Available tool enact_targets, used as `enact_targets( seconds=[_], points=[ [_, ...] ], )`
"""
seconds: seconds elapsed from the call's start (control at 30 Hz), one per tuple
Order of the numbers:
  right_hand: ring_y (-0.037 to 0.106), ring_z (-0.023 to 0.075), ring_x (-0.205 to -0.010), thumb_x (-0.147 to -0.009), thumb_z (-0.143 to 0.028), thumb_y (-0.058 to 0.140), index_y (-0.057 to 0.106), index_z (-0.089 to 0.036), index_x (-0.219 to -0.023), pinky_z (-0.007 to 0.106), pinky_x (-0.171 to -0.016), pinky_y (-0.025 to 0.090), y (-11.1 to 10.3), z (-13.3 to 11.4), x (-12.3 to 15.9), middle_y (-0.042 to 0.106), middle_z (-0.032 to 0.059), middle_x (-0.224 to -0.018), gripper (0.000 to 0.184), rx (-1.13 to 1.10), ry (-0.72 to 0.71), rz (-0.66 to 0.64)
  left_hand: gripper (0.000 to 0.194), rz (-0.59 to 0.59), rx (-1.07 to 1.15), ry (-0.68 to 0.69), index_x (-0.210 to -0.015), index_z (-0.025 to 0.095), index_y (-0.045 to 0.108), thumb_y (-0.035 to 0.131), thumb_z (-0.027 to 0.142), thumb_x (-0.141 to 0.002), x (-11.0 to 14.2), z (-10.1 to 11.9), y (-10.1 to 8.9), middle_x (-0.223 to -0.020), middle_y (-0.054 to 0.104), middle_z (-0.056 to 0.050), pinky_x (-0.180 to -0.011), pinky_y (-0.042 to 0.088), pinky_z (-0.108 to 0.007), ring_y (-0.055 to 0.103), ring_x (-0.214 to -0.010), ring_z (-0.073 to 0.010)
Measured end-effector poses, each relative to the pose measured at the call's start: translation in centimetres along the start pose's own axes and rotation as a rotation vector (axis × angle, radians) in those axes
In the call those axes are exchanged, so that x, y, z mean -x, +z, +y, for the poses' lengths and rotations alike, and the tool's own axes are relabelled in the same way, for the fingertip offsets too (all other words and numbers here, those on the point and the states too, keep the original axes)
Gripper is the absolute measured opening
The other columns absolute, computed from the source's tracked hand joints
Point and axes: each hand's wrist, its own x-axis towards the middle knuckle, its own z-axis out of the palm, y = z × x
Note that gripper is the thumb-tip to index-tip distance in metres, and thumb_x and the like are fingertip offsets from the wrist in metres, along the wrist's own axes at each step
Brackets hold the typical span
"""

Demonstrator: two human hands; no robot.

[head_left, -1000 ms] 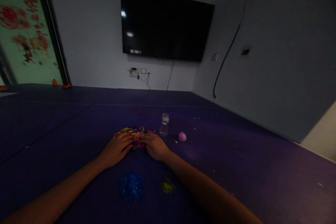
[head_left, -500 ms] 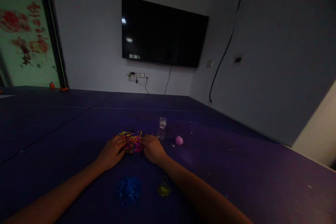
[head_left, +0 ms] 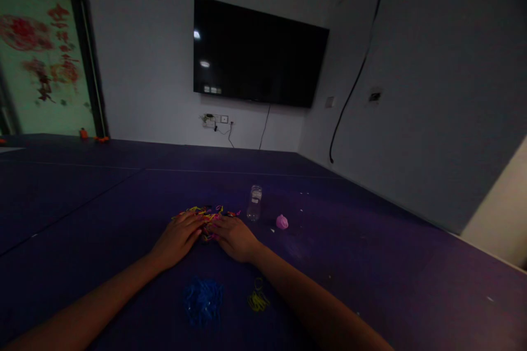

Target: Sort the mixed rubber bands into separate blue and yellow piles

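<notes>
A heap of mixed-colour rubber bands (head_left: 209, 217), pink, yellow and dark, lies on the purple surface and is partly covered by my fingers. My left hand (head_left: 179, 236) rests on the heap's left side, fingers stretched out. From the right, my right hand (head_left: 235, 237) lies flat over it, fingertips almost meeting those of the left. Closer to me is a pile of blue bands (head_left: 203, 300), with a small bunch of yellow rubber bands (head_left: 258, 299) to its right, below my right forearm.
Just beyond my right hand stands a clear plastic bottle (head_left: 254, 203). Right of it sits a pink crumpled-looking object (head_left: 282, 222), with small white scraps nearby. A wall-mounted television (head_left: 259, 52) and a hanging black cable (head_left: 349, 88) are at the back.
My right hand has slid left and over the heap, covering more of the bands and closing the gap to my left hand. The left hand has barely moved.
</notes>
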Motion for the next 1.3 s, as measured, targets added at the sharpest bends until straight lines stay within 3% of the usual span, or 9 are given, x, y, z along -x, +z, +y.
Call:
enact_targets(
  seconds=[0.3,0.47,0.8,0.93,1.1,1.3],
  points=[
    [0.049,0.0210,-0.105,-0.087,-0.017,0.042,0.061,-0.015,-0.092,0.036,-0.090,0.035,-0.2,-0.3,-0.1,0.062,0.0082,-0.099,0.019,0.057,0.208,-0.005,0.033,-0.067,0.015,0.020,-0.119,0.025,0.055,0.041,0.026,-0.089,0.0,0.1,0.2,-0.123,0.058,-0.003,-0.098,0.036,-0.047,0.045,-0.118,-0.0242],
    [0.049,0.0200,-0.104,-0.087,-0.016,0.042,0.060,-0.016,-0.090,0.034,-0.090,0.035,0.0,-0.2,-0.1,0.062,0.0071,-0.098,0.018,0.062,0.197,0.009,0.027,-0.035,0.045,0.040,-0.106,0.023,0.062,0.042,0.025,-0.087,0.0,0.3,-0.2,-0.117,0.061,-0.005,-0.095,0.038,-0.047,0.048,-0.115,-0.0246],
    [0.045,0.0193,-0.113,-0.090,-0.024,0.042,0.055,-0.020,-0.115,0.035,-0.095,0.033,-0.3,-0.4,0.0,0.056,0.0068,-0.118,0.028,0.011,0.087,0.017,0.028,-0.043,0.046,0.076,-0.110,0.024,0.060,0.043,0.024,-0.087,-0.1,0.8,-0.7,-0.121,0.058,-0.005,-0.097,0.038,-0.045,0.047,-0.116,-0.0233],
    [0.042,0.0196,-0.117,-0.092,-0.025,0.039,0.057,-0.021,-0.113,0.036,-0.097,0.031,-0.3,-0.3,0.0,0.055,0.0052,-0.122,0.029,0.014,0.043,0.006,0.023,-0.044,0.040,0.076,-0.097,0.023,0.065,0.045,0.023,-0.086,-0.2,1.0,-1.0,-0.117,0.060,-0.004,-0.096,0.038,-0.046,0.048,-0.114,-0.0241],
    [0.045,0.0195,-0.116,-0.091,-0.024,0.041,0.061,-0.018,-0.105,0.037,-0.098,0.031,-0.2,-0.3,0.0,0.057,0.0064,-0.119,0.026,0.019,0.069,0.008,0.022,-0.022,0.047,0.044,-0.097,0.022,0.064,0.045,0.022,-0.085,-0.2,0.8,-1.0,-0.111,0.063,-0.005,-0.096,0.038,-0.047,0.051,-0.110,-0.0242],
    [0.035,0.0218,-0.124,-0.092,-0.032,0.038,0.051,-0.019,-0.121,0.040,-0.100,0.029,0.0,-0.1,0.0,0.048,0.0064,-0.130,0.034,0.035,0.057,-0.043,0.025,0.000,0.059,0.012,-0.101,0.021,0.063,0.042,0.023,-0.087,-0.1,0.6,-0.6,-0.107,0.065,-0.006,-0.096,0.038,-0.044,0.054,-0.106,-0.0228]
  ],
)
